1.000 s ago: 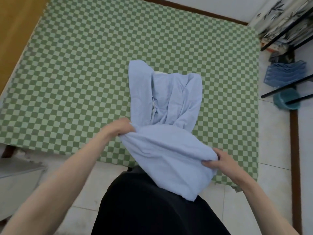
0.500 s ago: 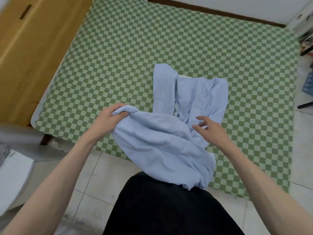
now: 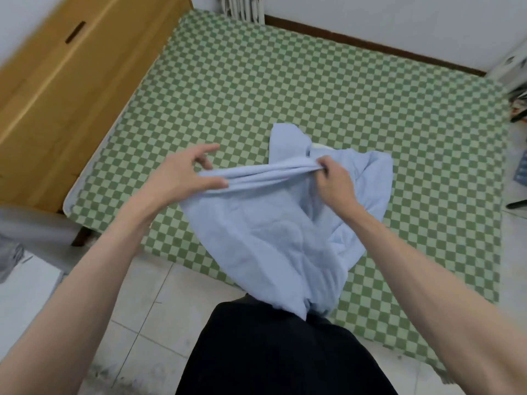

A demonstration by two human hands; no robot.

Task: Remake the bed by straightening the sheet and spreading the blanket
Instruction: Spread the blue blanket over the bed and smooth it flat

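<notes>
We hold the pale blue blanket (image 3: 273, 240) by a gathered edge stretched taut between our two hands above the bed. Our left hand (image 3: 182, 178) pinches one end of that bunched edge between thumb and fingers, with the forefinger reaching out past it, while our right hand (image 3: 335, 183) has its fingers curled tight around the other end. Below the edge, the blanket hangs in loose folds, part of it draped over the near side of the green checked sheet (image 3: 256, 81), which lies flat across the bed. A wooden cabinet (image 3: 57, 89) stands along the bed's left side
</notes>
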